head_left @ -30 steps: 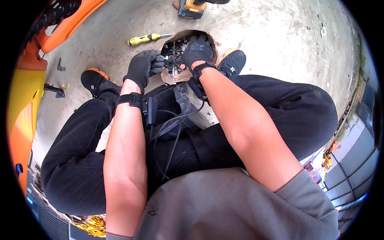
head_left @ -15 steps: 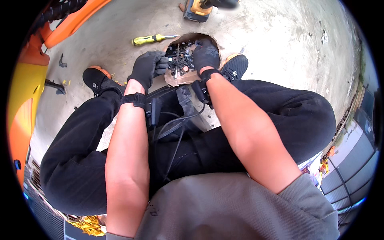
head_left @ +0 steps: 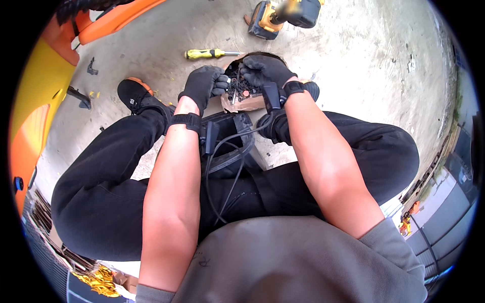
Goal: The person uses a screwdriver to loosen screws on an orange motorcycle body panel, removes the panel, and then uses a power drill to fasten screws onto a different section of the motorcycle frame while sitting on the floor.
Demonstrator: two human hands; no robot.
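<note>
A torn cardboard box [head_left: 243, 105] holding many small dark screws and hardware bits [head_left: 241, 92] stands on the floor between my feet. At its left rim is my left hand [head_left: 203, 86], in a black glove, its fingers curled together. A small pale bit shows at those fingertips, too small to name. My right hand [head_left: 265, 69], gloved too, hangs over the far right part of the box. Its fingers are bent together and pointing left; whatever they hold is hidden. Just behind the box lies a screwdriver [head_left: 204, 53] with a yellow-green handle.
A yellow and black cordless power tool [head_left: 273, 19] rests beyond the box. An orange and yellow machine body [head_left: 38, 96] rises at the left. Between my legs is a black bin-like piece [head_left: 237, 151], with cables [head_left: 227, 144] from my wrist straps hanging over it.
My right hand has come up from inside the box and turned, its fingers now over the hardware. My left hand stays at the rim. The view has shifted, showing more of the power tool.
</note>
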